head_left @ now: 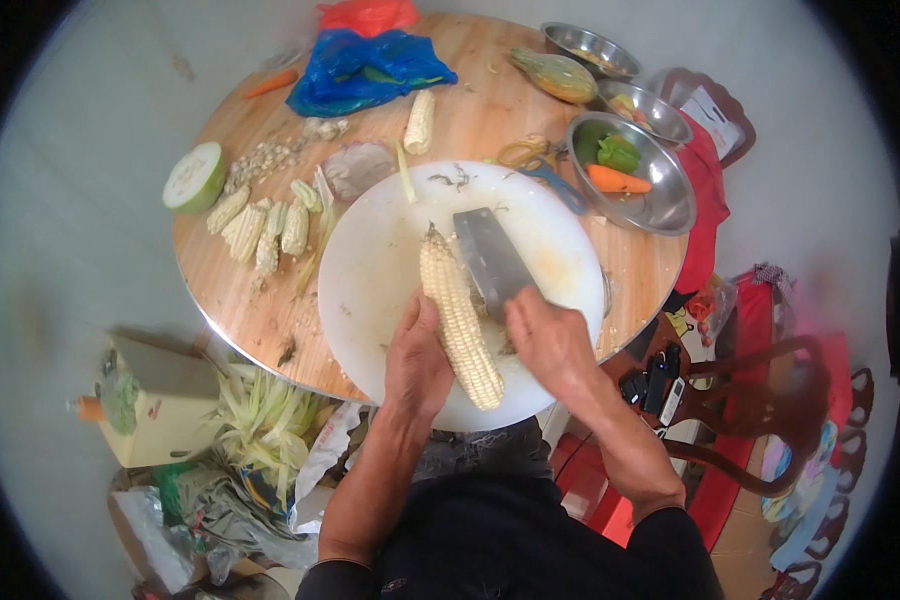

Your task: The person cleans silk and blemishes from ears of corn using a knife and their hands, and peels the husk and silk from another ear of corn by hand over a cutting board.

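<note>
Left hand [417, 355]: fingers gripping the lower left side of a large, pale corn cob [460, 325].
Right hand [553, 340]: fingers closed around the handle of a cleaver [492, 258], the handle hidden in the fist.
Corn cob: over the middle of a round white cutting board [365, 275], its tapered, dark-tipped end pointing away from the person and slightly left; whether it rests on the board cannot be told.
Cleaver: broad grey blade just right of the cob, angled forward and left; contact with the cob is unclear.
Desk [270, 335]: round and wood-grained, carrying the board at its near edge.
Desk, left side: a cut green-skinned gourd [192, 178] showing white flesh, beside a cluster of short corn pieces [245, 234].
Desk, far side: a blue plastic bag [355, 75] and a second pale cob [420, 122].
Desk, right side: three metal bowls [675, 200]; the nearest holds a carrot [615, 180] and a green vegetable [618, 153].
Floor area, left: leafy corn husks [265, 415] beside a cream-coloured box [160, 405].
</note>
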The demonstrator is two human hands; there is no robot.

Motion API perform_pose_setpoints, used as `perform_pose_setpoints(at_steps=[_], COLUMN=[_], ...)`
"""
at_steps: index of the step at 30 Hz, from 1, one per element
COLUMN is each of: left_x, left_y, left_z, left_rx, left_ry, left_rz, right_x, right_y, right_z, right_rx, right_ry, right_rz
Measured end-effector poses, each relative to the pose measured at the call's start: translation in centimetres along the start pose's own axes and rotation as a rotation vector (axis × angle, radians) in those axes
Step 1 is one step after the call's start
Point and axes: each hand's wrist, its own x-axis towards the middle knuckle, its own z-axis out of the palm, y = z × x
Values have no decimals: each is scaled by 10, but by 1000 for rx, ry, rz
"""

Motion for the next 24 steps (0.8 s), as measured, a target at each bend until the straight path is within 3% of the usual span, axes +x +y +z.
perform_pose_setpoints(at_steps=[1,4,9,11,15,18,20,24], left_x=[-1,1,-1,-1,0,2,3,6], left_y=[2,2,-5,-6,-3,3,5,-1], left_z=[1,-7,5,5,-4,-16,-15,-11], left_rx=[-2,-8,8,-10,-15,-15,-2,-50], left_ry=[4,-21,-4,-13,17,-28,55,72], left_rz=[8,-2,-34,-84,-59,-56,-62,-86], right_x=[1,1,8,10,6,-2,-4,-12], right_y=[4,7,-14,-10,-3,22,25,1], right_z=[-3,-8,-3,8,9,18,8,3], right_rx=[0,436,372,180,64,-21,239,354], right_ry=[-2,2,-109,-32,-53,-14,108,4], right_rz=[-1,120,151,-85,-280,-186,157,26])
